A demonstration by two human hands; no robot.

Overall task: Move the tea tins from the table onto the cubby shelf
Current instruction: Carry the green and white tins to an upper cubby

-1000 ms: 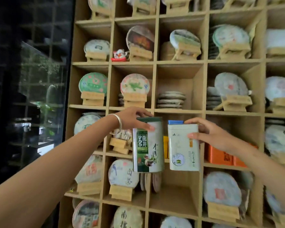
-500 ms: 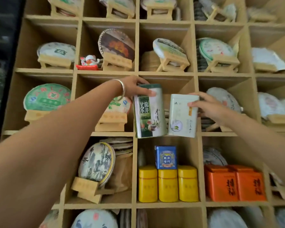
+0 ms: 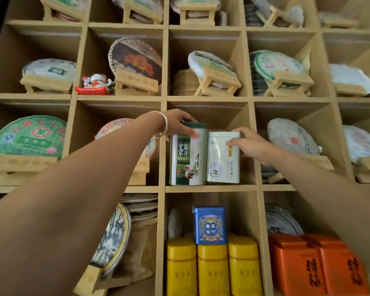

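While both hands are still gripping their tins, the two tins are now standing side by side on the floor of the middle cubby of the cubby shelf (image 3: pixel 209 188), where a second ago they were being carried in the air in front of a lower row. The left hand (image 3: pixel 178 127) is closing over the lid of the green tea tin (image 3: pixel 187 155), thumb on its front face, and the right hand (image 3: pixel 247 146) is pinching the upper right edge of the white tea tin (image 3: pixel 222 158). The tins are touching each other near the front edge of the cubby, left of its centre. That reads as placement nearly done: letting go, perhaps after nudging them deeper, is what remains. Below them, the yellow tins (image 3: pixel 213 272) and blue tin (image 3: pixel 209 225) are filling the next cubby.
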